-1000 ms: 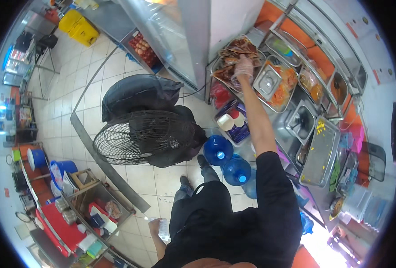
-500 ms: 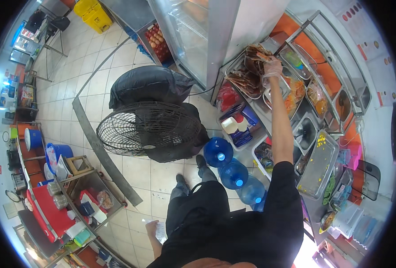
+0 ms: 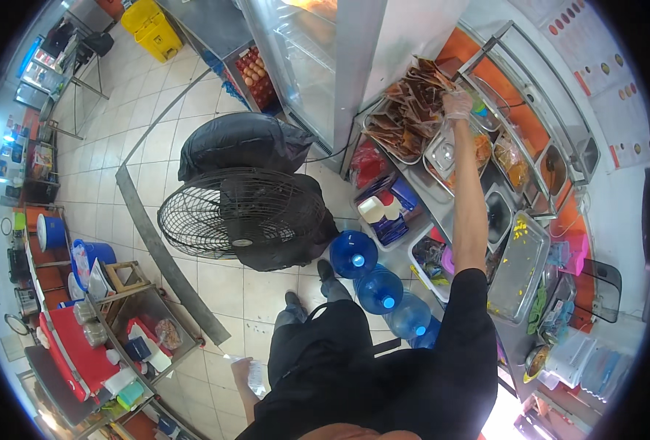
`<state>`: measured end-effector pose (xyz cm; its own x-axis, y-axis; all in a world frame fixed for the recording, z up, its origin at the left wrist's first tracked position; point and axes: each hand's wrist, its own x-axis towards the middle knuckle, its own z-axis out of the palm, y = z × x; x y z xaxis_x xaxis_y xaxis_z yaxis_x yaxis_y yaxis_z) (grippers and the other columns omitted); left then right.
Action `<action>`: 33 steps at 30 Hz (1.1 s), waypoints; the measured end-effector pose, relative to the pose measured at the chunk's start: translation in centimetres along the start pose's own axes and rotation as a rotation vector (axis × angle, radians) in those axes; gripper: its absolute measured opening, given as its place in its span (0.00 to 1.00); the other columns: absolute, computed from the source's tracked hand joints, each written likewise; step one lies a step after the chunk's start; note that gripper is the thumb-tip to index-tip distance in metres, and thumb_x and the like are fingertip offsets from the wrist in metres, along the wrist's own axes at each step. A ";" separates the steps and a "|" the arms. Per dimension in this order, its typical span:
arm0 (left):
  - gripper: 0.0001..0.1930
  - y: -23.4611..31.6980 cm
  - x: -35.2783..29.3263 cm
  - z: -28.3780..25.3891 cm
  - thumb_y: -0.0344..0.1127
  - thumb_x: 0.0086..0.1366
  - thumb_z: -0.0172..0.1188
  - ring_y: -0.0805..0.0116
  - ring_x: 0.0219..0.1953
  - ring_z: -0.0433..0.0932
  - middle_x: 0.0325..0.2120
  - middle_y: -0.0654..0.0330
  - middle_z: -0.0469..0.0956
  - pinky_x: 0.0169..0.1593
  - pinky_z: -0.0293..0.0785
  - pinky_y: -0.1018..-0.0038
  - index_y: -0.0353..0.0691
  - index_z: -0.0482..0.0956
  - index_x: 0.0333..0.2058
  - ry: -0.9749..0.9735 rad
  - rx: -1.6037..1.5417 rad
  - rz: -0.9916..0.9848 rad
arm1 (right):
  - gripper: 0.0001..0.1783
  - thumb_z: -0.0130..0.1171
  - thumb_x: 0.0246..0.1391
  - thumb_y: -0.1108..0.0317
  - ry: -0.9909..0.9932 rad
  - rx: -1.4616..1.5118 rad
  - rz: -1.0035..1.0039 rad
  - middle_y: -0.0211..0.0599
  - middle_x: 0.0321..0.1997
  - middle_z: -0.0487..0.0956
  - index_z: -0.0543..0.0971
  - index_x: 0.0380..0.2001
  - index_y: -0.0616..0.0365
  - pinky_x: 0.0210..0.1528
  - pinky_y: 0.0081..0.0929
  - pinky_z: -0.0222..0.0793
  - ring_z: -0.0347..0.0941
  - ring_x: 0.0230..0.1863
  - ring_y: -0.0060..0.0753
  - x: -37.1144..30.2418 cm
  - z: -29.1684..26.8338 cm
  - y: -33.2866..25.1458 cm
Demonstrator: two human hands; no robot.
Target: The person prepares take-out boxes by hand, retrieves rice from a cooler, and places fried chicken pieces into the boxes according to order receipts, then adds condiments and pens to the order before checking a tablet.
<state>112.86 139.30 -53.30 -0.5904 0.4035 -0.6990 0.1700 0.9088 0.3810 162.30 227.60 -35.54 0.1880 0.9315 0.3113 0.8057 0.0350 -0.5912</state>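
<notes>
My right hand (image 3: 457,104), in a clear plastic glove, reaches to the far end of the counter on the right. Its fingers are closed at the edge of a heap of flat brown packets (image 3: 410,110), and the fingertips are partly hidden there. The heap lies in and above a metal tray (image 3: 402,152). Beside it, under my forearm, is a steel pan with a metal lid (image 3: 438,155) and some orange food. Low at my left side, my left hand (image 3: 243,368) is closed on a white paper slip (image 3: 256,378) that hangs down.
A black caged fan (image 3: 240,213) stands ahead of me on the tiled floor. Several blue water bottles (image 3: 378,289) line the counter's foot. A metal tray with yellow bits (image 3: 519,268) lies at right. A shelf with a red top (image 3: 75,345) stands left.
My right hand has shifted slightly right and up, and the brown packets now spread wider and higher. The lidded pan shows more. The left hand still holds the slip.
</notes>
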 end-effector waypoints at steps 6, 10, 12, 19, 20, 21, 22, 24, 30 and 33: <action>0.12 -0.5 -1.1 0.3 0.28 0.56 0.52 0.68 0.32 0.81 0.30 0.56 0.84 0.38 0.75 0.73 0.37 0.86 0.33 0.016 -0.002 0.059 | 0.25 0.58 0.45 0.59 0.030 0.017 0.037 0.49 0.41 0.82 0.80 0.48 0.55 0.49 0.35 0.70 0.78 0.45 0.42 0.3 -1.0 1.9; 0.11 -2.6 -1.1 1.3 0.28 0.52 0.55 0.68 0.26 0.78 0.24 0.56 0.83 0.31 0.72 0.72 0.36 0.87 0.31 0.057 -0.214 -0.015 | 0.22 0.55 0.51 0.62 0.023 0.056 0.057 0.42 0.44 0.82 0.77 0.51 0.53 0.48 0.36 0.73 0.77 0.48 0.39 0.7 -1.0 3.1; 0.12 -3.4 -1.3 1.6 0.27 0.53 0.54 0.68 0.28 0.80 0.27 0.56 0.83 0.34 0.74 0.72 0.37 0.86 0.31 0.029 -0.122 -0.002 | 0.22 0.55 0.52 0.62 0.024 0.219 0.102 0.41 0.45 0.81 0.77 0.51 0.53 0.48 0.37 0.73 0.77 0.48 0.39 -0.1 0.0 2.7; 0.11 -2.0 -1.7 1.5 0.27 0.55 0.54 0.68 0.29 0.80 0.28 0.55 0.84 0.35 0.75 0.72 0.35 0.86 0.32 0.042 -0.109 -0.076 | 0.20 0.53 0.56 0.63 0.037 1.348 0.435 0.38 0.46 0.81 0.76 0.52 0.52 0.47 0.38 0.75 0.77 0.49 0.39 -2.5 1.5 2.2; 0.11 -2.6 -1.3 1.5 0.27 0.55 0.54 0.68 0.29 0.80 0.28 0.55 0.84 0.35 0.75 0.72 0.35 0.86 0.32 0.045 -0.108 -0.078 | 0.20 0.53 0.56 0.63 0.035 1.397 0.443 0.37 0.46 0.81 0.75 0.53 0.52 0.46 0.38 0.75 0.77 0.49 0.39 -2.7 1.4 2.1; 0.11 -4.0 -0.9 1.5 0.27 0.55 0.54 0.69 0.28 0.80 0.28 0.55 0.84 0.35 0.75 0.72 0.35 0.86 0.31 0.055 -0.029 0.077 | 0.20 0.53 0.57 0.63 0.029 1.435 0.448 0.37 0.46 0.81 0.75 0.53 0.52 0.46 0.38 0.75 0.77 0.49 0.39 -2.7 1.3 1.8; 0.11 -4.9 -0.8 1.4 0.28 0.55 0.54 0.69 0.28 0.80 0.28 0.55 0.84 0.34 0.75 0.72 0.35 0.86 0.31 0.061 0.050 0.231 | 0.20 0.53 0.57 0.63 0.012 1.462 0.445 0.36 0.46 0.81 0.75 0.53 0.52 0.46 0.38 0.75 0.77 0.49 0.39 -2.7 1.2 1.6; 0.11 -4.9 -0.8 1.3 0.28 0.55 0.54 0.69 0.28 0.80 0.28 0.55 0.84 0.34 0.75 0.72 0.35 0.86 0.31 0.055 -0.001 0.229 | 0.17 0.51 0.61 0.61 -0.033 1.454 0.444 0.33 0.46 0.80 0.74 0.52 0.51 0.42 0.38 0.77 0.77 0.47 0.39 -2.0 0.5 1.7; 0.11 -2.5 -1.1 1.2 0.27 0.53 0.54 0.68 0.29 0.81 0.28 0.55 0.84 0.36 0.75 0.72 0.36 0.86 0.31 0.062 -0.165 0.045 | 0.16 0.51 0.60 0.63 -0.258 1.700 0.413 0.34 0.46 0.78 0.72 0.51 0.49 0.33 0.39 0.76 0.76 0.43 0.39 -0.7 -0.8 2.4; 0.12 -1.5 -1.4 1.4 0.25 0.50 0.55 0.67 0.31 0.81 0.29 0.54 0.84 0.37 0.75 0.73 0.36 0.87 0.31 0.059 -0.176 0.067 | 0.16 0.53 0.58 0.61 -0.204 1.644 0.431 0.34 0.46 0.79 0.74 0.49 0.49 0.33 0.38 0.76 0.76 0.42 0.39 -0.5 0.0 2.3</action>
<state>114.55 137.49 -53.79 -0.6281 0.4511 -0.6340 0.0728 0.8453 0.5293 164.06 227.20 -37.06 0.0462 0.9957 -0.0797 -0.6866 -0.0263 -0.7265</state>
